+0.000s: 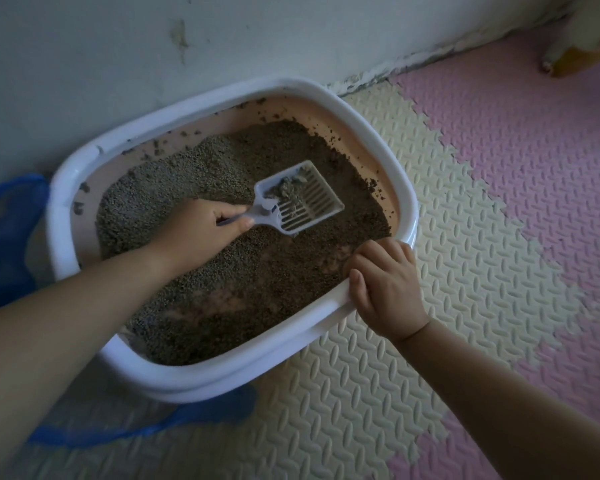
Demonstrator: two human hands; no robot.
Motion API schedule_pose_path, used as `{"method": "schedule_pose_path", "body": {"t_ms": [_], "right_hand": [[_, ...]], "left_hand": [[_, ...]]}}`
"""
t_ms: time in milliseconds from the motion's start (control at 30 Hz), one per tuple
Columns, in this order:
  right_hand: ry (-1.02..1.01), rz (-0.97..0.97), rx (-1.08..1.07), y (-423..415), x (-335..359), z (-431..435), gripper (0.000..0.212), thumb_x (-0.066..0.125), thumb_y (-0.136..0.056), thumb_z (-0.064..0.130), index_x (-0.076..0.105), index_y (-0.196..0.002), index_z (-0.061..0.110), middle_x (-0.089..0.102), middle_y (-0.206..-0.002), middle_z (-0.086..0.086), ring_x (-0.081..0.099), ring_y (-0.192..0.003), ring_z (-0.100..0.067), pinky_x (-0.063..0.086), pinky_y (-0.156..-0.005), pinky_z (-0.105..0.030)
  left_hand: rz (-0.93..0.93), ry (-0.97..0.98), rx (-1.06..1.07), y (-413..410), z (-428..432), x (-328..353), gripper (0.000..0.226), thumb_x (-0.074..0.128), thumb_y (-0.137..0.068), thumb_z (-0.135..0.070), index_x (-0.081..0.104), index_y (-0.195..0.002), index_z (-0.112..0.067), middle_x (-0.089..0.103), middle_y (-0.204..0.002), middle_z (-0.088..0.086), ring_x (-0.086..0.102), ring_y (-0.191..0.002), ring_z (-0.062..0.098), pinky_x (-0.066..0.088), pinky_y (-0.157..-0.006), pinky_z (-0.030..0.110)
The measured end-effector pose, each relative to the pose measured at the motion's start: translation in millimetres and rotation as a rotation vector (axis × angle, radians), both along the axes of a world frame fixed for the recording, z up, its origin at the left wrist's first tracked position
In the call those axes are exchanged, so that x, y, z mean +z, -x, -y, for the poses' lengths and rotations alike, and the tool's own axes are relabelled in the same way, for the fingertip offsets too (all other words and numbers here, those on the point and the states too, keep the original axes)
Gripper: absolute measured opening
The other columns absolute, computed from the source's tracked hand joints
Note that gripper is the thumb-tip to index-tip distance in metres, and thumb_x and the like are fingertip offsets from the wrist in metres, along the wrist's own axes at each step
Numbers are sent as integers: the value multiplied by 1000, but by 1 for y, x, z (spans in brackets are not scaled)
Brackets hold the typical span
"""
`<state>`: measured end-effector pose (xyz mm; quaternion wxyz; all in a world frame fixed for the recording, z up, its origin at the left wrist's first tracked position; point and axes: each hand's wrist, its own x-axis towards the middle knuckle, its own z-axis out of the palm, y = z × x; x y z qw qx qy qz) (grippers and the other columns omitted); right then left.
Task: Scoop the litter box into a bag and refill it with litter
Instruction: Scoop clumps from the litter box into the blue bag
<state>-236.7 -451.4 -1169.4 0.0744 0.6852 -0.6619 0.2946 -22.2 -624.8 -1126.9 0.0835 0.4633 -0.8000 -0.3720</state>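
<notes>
Your left hand (pixel 201 230) is curled round the handle of the scoop (pixel 305 202), thumb on top, reaching in over the litter (pixel 222 161). The scoop's slotted head sits level just above the litter, near the middle of the box (pixel 187 103), and carries a small grey clump (pixel 288 188) at its far corner.

Your right hand (pixel 385 282) grips the box's white rim on its near right side, fingers hooked over the inner edge and thumb lying along the outer lip.

The litter fills most of the peach-coloured inside. It is heaped higher toward the far left and thin near you, where bare patches of the bottom show through. Crumbs cling to the inner walls.

The box stands on the mat (pixel 360 393) with its far side close to the wall (pixel 118 46). The blue bag (pixel 4 237) lies just left of the box, against the wall. More blue plastic shows from under the box's near corner; whether it is the same bag you cannot tell.
</notes>
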Motion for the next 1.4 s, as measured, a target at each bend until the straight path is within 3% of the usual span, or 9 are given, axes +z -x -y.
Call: {"method": "schedule_pose_path", "body": {"t_ms": [100, 200, 333, 500, 733, 833, 933, 1233, 1400], "right_hand": [[-14, 2, 4, 0, 3, 0, 33, 31, -96, 26, 55, -77, 15, 56, -81, -3, 46, -76, -22, 34, -75, -34], [-31, 5, 15, 1, 5, 0, 22, 36, -94, 22, 53, -81, 17, 55, -82, -2, 46, -77, -22, 34, -76, -34], [-58, -1, 18, 3, 6, -1, 22, 40, -92, 21, 57, -80, 14, 54, -82, -1, 46, -77, -21, 35, -75, -34], [-57, -13, 29, 5, 5, 1, 24, 41, -90, 22, 60, -79, 14, 55, -80, -1, 47, -75, -20, 37, -73, -34], [65, -13, 17, 5, -5, 6, 31, 40, -88, 22, 62, -70, 12, 56, -74, -2, 46, -74, -19, 31, -74, -30], [134, -11, 24, 7, -12, 7, 39, 34, -93, 25, 61, -67, 12, 58, -72, -1, 48, -73, -20, 32, -74, -31], [161, -19, 42, 8, -17, 7, 42, 31, -94, 27, 60, -67, 13, 58, -71, -2, 50, -69, -22, 35, -72, -33], [166, 1, 34, 6, -17, 7, 46, 29, -96, 28, 62, -67, 13, 58, -71, -3, 49, -71, -22, 35, -72, -35], [121, 9, 25, 4, -11, 6, 37, 31, -96, 26, 57, -74, 14, 57, -75, -2, 46, -73, -21, 32, -74, -34]], "left_hand": [[3, 27, 27, -6, 7, 3, 40, 57, -92, -38, 61, -127, -18, 70, -102, 2, 56, -84, -2, 50, -75, 33], [163, 31, -22, -6, 23, 1, 38, 53, -91, -48, 65, -120, -27, 69, -74, 12, 57, -56, 22, 38, -55, 29], [291, 27, -74, 21, 41, 1, 21, 52, -93, -46, 69, -102, -36, 58, -58, 5, 45, -49, 19, 30, -53, 27], [373, 18, -104, 64, 65, 1, 31, 54, -93, -43, 73, -92, -19, 67, -79, 9, 61, -72, 26, 44, -65, 31], [265, 30, -73, 111, 53, -26, 26, 54, -93, -39, 69, -78, -23, 57, -68, 3, 57, -68, 27, 38, -61, 30], [149, 28, 8, 100, 39, -49, 24, 51, -94, -42, 69, -106, -30, 70, -94, 3, 64, -84, 23, 49, -69, 36], [28, 31, 51, 93, 30, -61, 38, 53, -94, -40, 62, -125, -20, 69, -111, -2, 63, -93, 14, 47, -71, 26], [-89, -40, 105, 51, 19, -50, 44, 58, -92, -33, 57, -129, -9, 67, -116, 10, 61, -108, 21, 43, -86, 23], [-26, -21, 60, 25, 9, -38, 43, 59, -91, -35, 59, -127, -13, 65, -121, 1, 59, -107, 10, 42, -84, 18]]}}
